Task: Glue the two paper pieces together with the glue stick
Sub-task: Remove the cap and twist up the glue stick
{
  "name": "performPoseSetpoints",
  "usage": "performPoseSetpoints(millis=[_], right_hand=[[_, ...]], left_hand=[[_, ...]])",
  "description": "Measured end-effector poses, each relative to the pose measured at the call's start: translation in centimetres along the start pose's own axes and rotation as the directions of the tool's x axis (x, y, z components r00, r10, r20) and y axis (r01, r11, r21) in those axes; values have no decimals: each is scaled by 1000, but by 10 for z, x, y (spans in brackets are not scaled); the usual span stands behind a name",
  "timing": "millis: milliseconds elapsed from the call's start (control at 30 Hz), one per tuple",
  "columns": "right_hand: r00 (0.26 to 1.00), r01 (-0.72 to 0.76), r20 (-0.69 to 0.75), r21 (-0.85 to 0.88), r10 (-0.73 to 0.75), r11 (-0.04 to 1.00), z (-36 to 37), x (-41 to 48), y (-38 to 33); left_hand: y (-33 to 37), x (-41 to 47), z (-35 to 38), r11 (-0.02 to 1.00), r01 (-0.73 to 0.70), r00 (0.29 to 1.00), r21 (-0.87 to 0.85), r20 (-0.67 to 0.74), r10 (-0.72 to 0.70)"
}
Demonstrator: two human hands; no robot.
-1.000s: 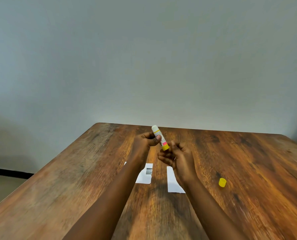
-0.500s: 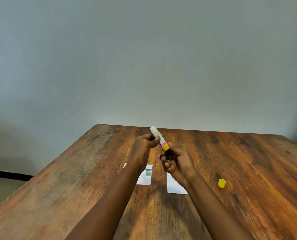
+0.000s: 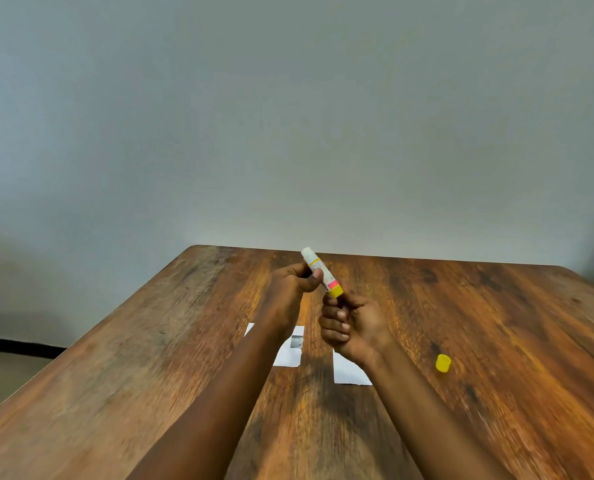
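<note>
Both hands hold the uncapped glue stick above the worktop.

The left hand [image 3: 293, 282] wraps its curled fingers round the barrel of the glue stick [image 3: 318, 268], thumb pressed across it. The right hand [image 3: 352, 327] pinches the stick's yellow base with its fingertips, its other fingers curled in. The stick is tilted, with its white end up and away from the person. Under the forearms two white paper pieces lie apart on the wooden worktop [image 3: 496, 323]: the left paper piece [image 3: 290, 356], with a grey printed patch, and the right paper piece [image 3: 347, 374]. The yellow cap [image 3: 443, 362] lies on the worktop, well to the right of them.
</note>
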State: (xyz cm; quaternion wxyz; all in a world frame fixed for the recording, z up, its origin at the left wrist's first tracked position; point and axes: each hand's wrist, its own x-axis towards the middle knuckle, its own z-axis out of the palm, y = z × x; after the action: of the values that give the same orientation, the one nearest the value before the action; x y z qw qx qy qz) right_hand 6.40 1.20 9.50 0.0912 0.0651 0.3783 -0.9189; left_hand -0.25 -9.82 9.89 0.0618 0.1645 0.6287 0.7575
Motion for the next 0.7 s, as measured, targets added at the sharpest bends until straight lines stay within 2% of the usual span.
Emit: performPoseSetpoints(millis=[33, 67, 133, 200, 267, 333, 400, 433, 467, 533, 567, 633, 700], right_hand=[[1000, -22, 22, 39, 21, 999, -1, 0, 1], [1000, 2, 14, 6, -2, 1000, 0, 0, 3], [980, 179, -52, -212, -194, 961, 3, 1, 8], [895, 359, -67, -477, -440, 802, 5, 3, 11], [794, 405, -60, -690, -605, 600, 2, 6, 13], [733, 388, -54, -786, -678, 482, 2, 8, 13], [737, 350, -50, -825, -674, 444, 4, 9, 13], [768, 326, -63, -818, -637, 474, 5, 9, 13], [815, 306, -90, -772, -572, 557, 6, 9, 12], [907, 262, -129, -573, -401, 776, 6, 9, 11], [935, 238, -128, -464, -331, 853, 5, 9, 11], [965, 205, -109, -255, -238, 945, 3, 10, 12], [978, 188, -82, -45, -192, 981, 3, 13, 15]], left_hand=[[-1, 0, 0, 1000, -2, 1000, -3, 5, 2], [-1, 1, 0, 1000, -4, 1000, -7, 7, 4], [-2, 2, -1, 1000, -3, 1000, -17, -4, 3], [-2, 3, -4, 1000, -2, 999, -20, -32, 2], [-1, 3, -4, 1000, -3, 998, -18, -57, 2], [-2, 1, -4, 1000, -6, 997, 5, -80, 7], [-2, 0, -4, 999, -16, 996, 33, -92, 19], [-2, 0, -5, 999, -18, 995, 39, -95, 22], [-3, 0, -6, 999, -16, 995, 41, -96, 20], [-3, 0, -8, 1000, 8, 996, 29, -92, -5], [-5, 0, -10, 1000, 27, 996, 15, -87, -25], [-9, -1, -13, 997, 72, 995, -16, -73, -73], [-15, -1, -17, 996, 92, 995, -5, -47, -93]])
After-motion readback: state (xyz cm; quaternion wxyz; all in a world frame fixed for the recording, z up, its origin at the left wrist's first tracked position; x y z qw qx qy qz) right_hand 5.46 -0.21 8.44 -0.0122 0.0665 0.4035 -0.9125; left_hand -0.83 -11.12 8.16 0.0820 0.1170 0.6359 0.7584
